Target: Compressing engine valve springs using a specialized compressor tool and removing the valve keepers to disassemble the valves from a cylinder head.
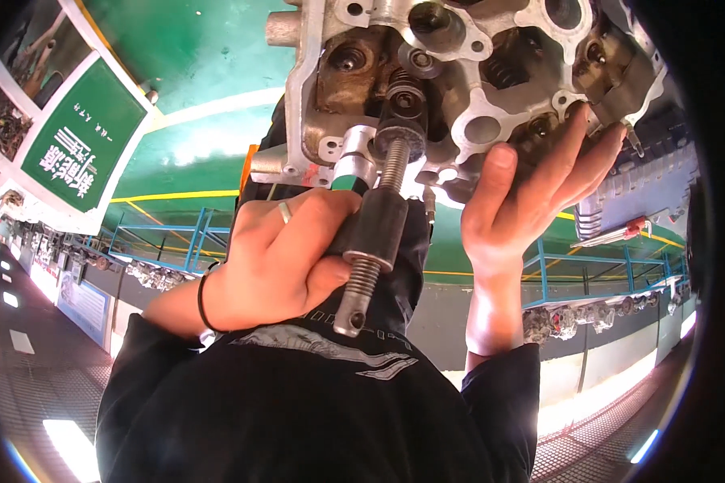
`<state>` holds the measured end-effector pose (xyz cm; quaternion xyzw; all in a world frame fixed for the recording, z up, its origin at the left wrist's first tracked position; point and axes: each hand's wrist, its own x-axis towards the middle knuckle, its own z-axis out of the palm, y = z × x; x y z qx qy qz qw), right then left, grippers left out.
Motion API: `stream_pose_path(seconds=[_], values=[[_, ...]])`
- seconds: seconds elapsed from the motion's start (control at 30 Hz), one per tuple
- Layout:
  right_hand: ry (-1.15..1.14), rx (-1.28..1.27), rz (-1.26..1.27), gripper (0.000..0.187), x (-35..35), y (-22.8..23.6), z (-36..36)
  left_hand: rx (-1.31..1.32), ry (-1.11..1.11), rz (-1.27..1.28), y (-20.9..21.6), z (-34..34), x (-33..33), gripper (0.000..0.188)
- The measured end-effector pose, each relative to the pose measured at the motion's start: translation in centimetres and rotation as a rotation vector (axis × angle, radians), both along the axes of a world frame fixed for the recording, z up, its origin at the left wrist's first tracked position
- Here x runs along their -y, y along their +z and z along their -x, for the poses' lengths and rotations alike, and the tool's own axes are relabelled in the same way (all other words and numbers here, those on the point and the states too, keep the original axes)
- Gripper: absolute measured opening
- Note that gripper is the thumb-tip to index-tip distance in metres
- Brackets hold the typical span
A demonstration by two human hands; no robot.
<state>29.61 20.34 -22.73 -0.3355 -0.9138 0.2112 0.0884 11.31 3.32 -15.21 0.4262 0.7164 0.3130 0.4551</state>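
Observation:
An aluminium cylinder head (pixel 479 101) with round bores and valve springs fills the upper middle. A valve spring compressor (pixel 380 221), with a threaded rod and black sleeve, stretches from one spring pocket down toward me. Closed round its sleeve is my left hand (pixel 278 253), thumb on the near side. Beside that hand a silver cylindrical part with a green band (pixel 354 161) reaches up to the head; how it joins the tool is hidden. My right hand (pixel 528 189) is open at the head's right lower edge, fingers stretched up, partly overlapping the casting. Whether it presses there I cannot tell.
A blue-grey ribbed case (pixel 636 193) lies at the right, with a red-and-metal hand tool (pixel 620 233) near its edge. At the left stands a green sign board (pixel 84 145) in a white frame. Blue railings (pixel 193 241) and rows of machine parts (pixel 588 314) line the sides.

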Motion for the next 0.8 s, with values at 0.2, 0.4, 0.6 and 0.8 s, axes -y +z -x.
stream_pose_path(seconds=[0.2,0.4,0.6,0.8], values=[[0.001,0.003,-0.014,0.066,-0.2,0.0,0.4,0.067,0.034,-0.033,-0.7,-0.7,0.9,0.033],[-0.001,-0.007,-0.031,0.065,-0.2,-0.3,0.4,0.109,0.007,-0.052,-1.0,-0.3,1.1,0.044],[-0.025,-0.007,-0.043,0.064,-0.1,-0.3,0.4,0.268,0.092,-0.091,-1.6,-0.5,1.0,0.051],[-0.034,-0.033,-0.079,0.07,-0.3,-0.7,0.4,0.234,0.107,-0.061,-1.4,-0.8,1.0,0.045]])
